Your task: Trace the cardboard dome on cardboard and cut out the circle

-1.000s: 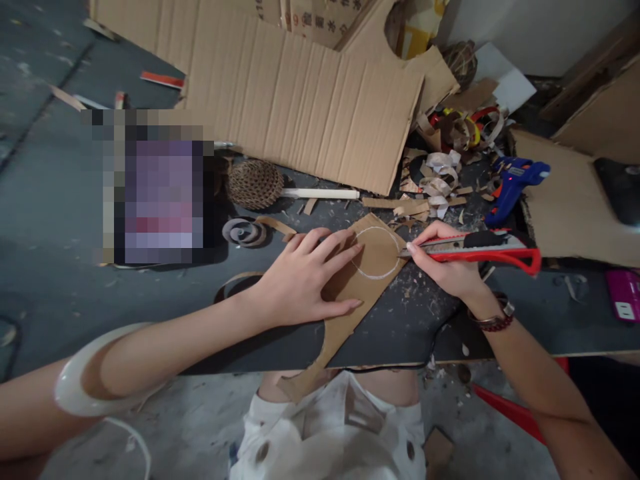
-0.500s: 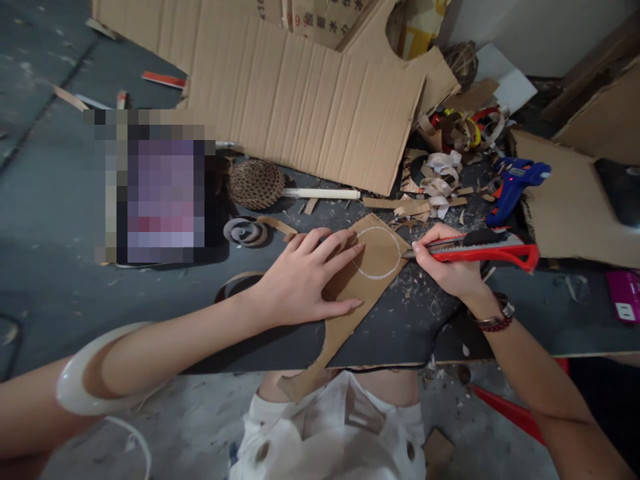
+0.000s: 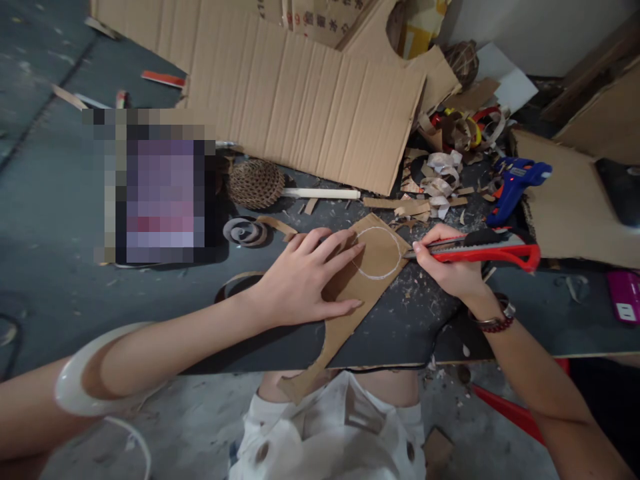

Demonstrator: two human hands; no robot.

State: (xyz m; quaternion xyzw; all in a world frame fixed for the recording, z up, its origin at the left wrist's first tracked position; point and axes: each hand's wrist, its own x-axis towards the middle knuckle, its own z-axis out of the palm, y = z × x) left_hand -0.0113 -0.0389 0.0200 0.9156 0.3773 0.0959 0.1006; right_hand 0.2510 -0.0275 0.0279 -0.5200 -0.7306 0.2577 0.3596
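Dark and dusted with paper crumbs, the counter (image 3: 60,220) carries a litter of cardboard work. Near the middle of its near edge lies a long cardboard piece (image 3: 367,287), set at a slant, with its narrow tail hanging over that edge toward the person's lap. A white circle (image 3: 376,252) is drawn on its broad far end.

The left hand (image 3: 305,280) lies flat on the piece just left of the circle. Its fingers (image 3: 340,245) are spread wide and press down, with the fingertips at the circle's left rim. The right hand (image 3: 450,267) has its fingers closed tight round a red utility knife (image 3: 480,252), held low and nearly level. The blade tip touches the cardboard at the circle's right rim. A white bangle (image 3: 75,387) sits on the left forearm and a dark wristband (image 3: 495,319) on the right wrist.

Along the far edge leans a large corrugated sheet (image 3: 310,107). Before it lie a round cardboard ball on a white stick (image 3: 256,183) and a coiled strip (image 3: 245,232). Toward the far right corner are curled scraps (image 3: 440,177) and a blue glue gun (image 3: 515,183), and a pink object (image 3: 623,297) lies at the right edge.
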